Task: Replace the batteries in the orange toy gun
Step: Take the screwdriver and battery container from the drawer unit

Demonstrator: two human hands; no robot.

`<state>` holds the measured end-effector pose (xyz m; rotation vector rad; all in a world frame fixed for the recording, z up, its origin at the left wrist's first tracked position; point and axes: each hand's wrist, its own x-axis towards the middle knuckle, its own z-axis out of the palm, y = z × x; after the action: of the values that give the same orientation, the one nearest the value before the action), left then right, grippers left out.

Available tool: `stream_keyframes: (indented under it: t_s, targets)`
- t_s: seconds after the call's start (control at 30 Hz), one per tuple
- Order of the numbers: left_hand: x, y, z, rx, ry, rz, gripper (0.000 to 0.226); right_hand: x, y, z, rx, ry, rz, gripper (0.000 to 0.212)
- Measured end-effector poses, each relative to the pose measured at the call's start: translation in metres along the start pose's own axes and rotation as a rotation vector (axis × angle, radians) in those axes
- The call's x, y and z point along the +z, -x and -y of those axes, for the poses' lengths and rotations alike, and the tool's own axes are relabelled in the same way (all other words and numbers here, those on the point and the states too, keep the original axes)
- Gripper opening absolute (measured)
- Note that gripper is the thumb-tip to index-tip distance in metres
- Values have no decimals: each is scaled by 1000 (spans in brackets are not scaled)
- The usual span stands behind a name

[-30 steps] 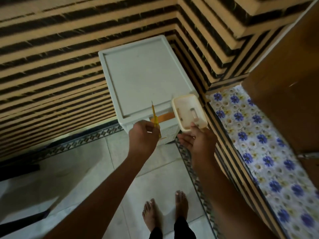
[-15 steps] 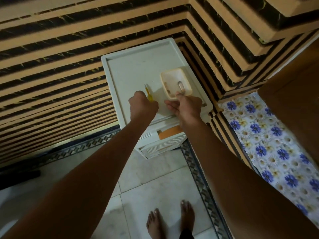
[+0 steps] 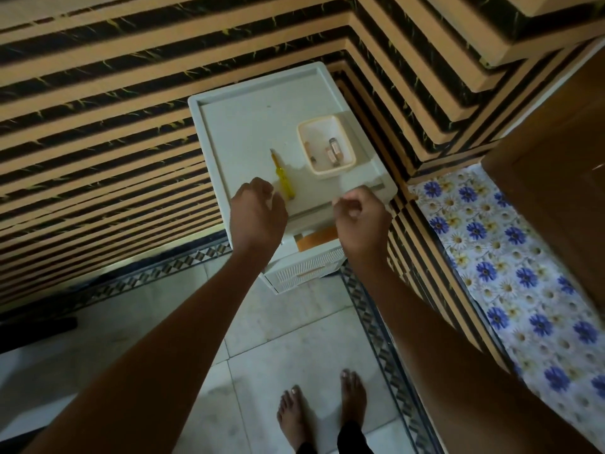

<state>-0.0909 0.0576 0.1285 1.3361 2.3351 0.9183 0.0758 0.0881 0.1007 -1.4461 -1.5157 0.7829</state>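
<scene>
Lying on the cabinet top point(image 3: 248, 126) near its front edge, the yellow screwdriver point(image 3: 282, 174) runs front-to-back, just beyond the left hand point(image 3: 257, 213). Both it and the right hand point(image 3: 361, 217) are loosely curled, empty. An orange shape, perhaps the toy gun point(image 3: 316, 239), shows in the open drawer below, between both wrists.

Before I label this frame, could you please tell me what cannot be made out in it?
- Items in the small tray, head view: too small and dim to identify.
- Orange thing in the open drawer: mostly hidden by the cabinet top and right hand.
- Left hand fingertips beside the yellow screwdriver: hidden by its back.
</scene>
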Motion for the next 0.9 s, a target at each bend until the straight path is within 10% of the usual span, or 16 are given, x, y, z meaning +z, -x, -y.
stream_keyframes:
  t_s: [0.27,0.6,0.9]
  targets:
    - [-12,39,58,331,-399,194,63,-7,28,-47,-685,509,226,25]
    - [-30,30,61,361,-414,391,73,-51,65,-23,-333,851,776,30]
    - [-28,34,67,463,-411,321,70,-59,124,-77,-351,959,770,38]
